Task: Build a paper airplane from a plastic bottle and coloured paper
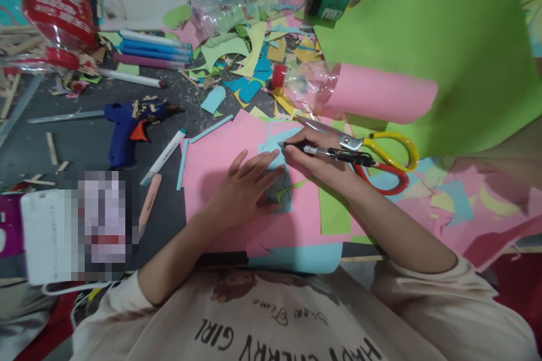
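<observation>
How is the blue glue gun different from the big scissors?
The glue gun is blue with an orange trigger, while the scissors have silver blades, one yellow handle and one red handle. The glue gun's tip points right in the picture; the scissors' blades point left. The glue gun lies uncovered by either hand, while the right hand overlaps the scissors. Both are lying down.
</observation>
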`<state>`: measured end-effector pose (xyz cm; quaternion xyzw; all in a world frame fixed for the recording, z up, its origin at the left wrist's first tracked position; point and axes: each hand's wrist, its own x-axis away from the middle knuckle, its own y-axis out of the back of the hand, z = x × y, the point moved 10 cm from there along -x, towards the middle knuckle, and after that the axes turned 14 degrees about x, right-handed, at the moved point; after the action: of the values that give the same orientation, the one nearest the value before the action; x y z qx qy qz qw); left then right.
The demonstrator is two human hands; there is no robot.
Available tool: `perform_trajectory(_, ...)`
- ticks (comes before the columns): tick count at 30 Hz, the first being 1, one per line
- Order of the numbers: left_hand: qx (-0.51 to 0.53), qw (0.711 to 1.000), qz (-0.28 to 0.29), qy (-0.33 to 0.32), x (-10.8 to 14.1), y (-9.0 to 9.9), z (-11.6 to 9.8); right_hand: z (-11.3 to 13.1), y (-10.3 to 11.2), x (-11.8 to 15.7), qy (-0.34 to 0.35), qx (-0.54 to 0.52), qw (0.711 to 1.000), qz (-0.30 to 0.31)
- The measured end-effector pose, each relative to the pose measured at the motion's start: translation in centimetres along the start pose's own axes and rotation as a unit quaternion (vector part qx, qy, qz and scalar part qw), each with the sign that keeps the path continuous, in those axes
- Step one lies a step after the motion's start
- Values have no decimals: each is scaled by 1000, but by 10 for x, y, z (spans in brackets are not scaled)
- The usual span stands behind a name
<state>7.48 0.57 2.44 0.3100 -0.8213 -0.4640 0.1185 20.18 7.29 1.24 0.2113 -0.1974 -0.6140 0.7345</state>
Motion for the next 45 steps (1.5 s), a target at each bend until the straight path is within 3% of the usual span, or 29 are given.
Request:
perform_trajectory(23,3,1000,-12,-14,0,0,-1,9,6,-1,5,30,999,-23)
perform_trajectory(45,-1,1000,-8,-2,-1,2,-2,6,2,0,3,16,1000,-2)
